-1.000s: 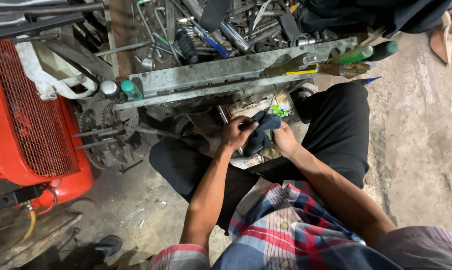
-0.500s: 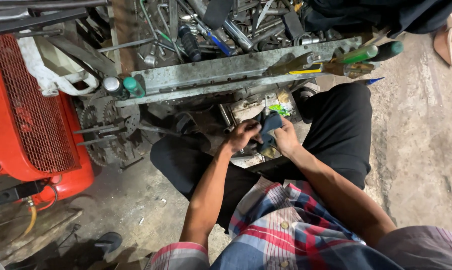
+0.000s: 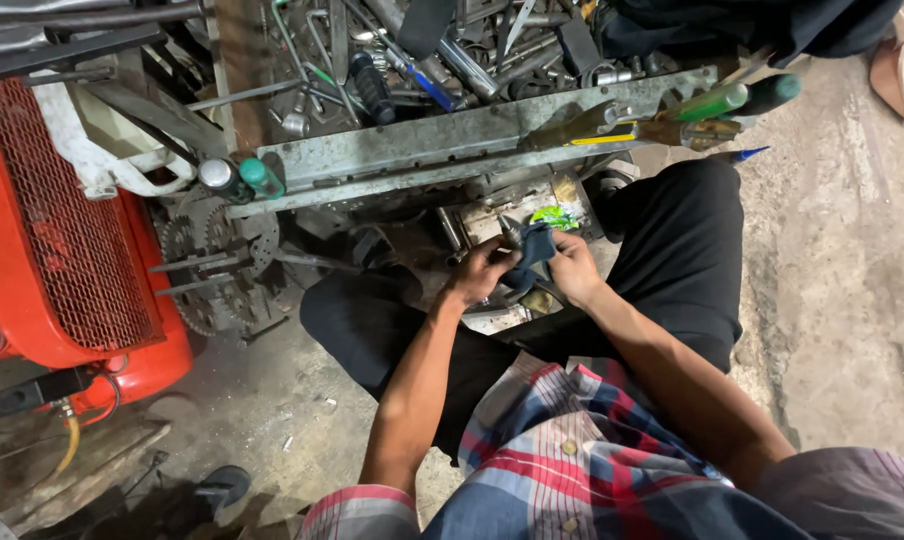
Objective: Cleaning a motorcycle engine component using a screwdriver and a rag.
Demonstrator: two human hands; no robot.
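I sit on the floor with my legs spread around a pile of greasy metal parts [image 3: 492, 225]. My left hand [image 3: 479, 272] grips a small metal part that sticks up between my hands, its tip at the top. My right hand [image 3: 572, 268] holds a dark blue rag [image 3: 532, 255] pressed against that part. Both hands touch the rag, just in front of a long grey metal rail [image 3: 422, 155]. How the part looks under the rag is hidden.
An orange machine with a mesh guard [image 3: 62, 250] stands at the left. Gear wheels [image 3: 207, 265] lie beside it. Several tools fill the tray [image 3: 402, 60] behind the rail. Green-handled screwdrivers [image 3: 722, 100] rest on the rail's right end. Bare concrete floor [image 3: 852, 260] lies to the right.
My hands have shifted slightly to the right and up with the rag, and the rag has turned around the small part. The view has drifted a little.
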